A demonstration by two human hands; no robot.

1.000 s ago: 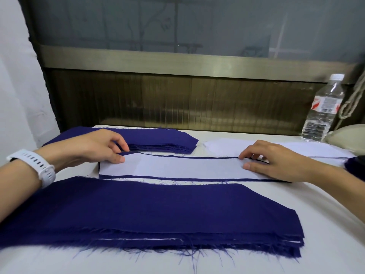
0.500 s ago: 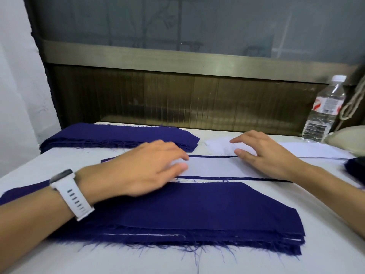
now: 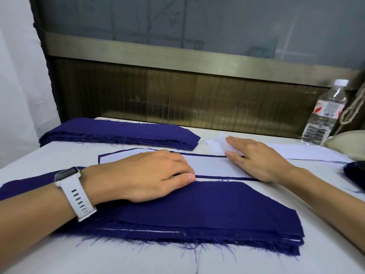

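Observation:
A long white interfacing strip [image 3: 209,165] lies on a navy fabric piece across the middle of the white table [image 3: 138,260]. My left hand [image 3: 146,175], with a white watch on its wrist, rests flat across the strip's left half and the near stack of navy fabric pieces [image 3: 207,214]. My right hand [image 3: 254,158] lies flat with straight fingers; its thumb touches the strip and its fingers reach onto a pile of white interfacing pieces [image 3: 219,144] behind. Neither hand grips anything.
A second stack of navy fabric [image 3: 122,133] sits at the back left. A clear water bottle [image 3: 325,113] stands at the back right beside a cord and a beige object [image 3: 347,139]. A dark panel wall closes off the table's far edge. Dark cloth [image 3: 355,173] lies at the right edge.
My left hand swept from the strip's left end rightward to its middle. My right hand moved back from the strip toward the white pieces behind it.

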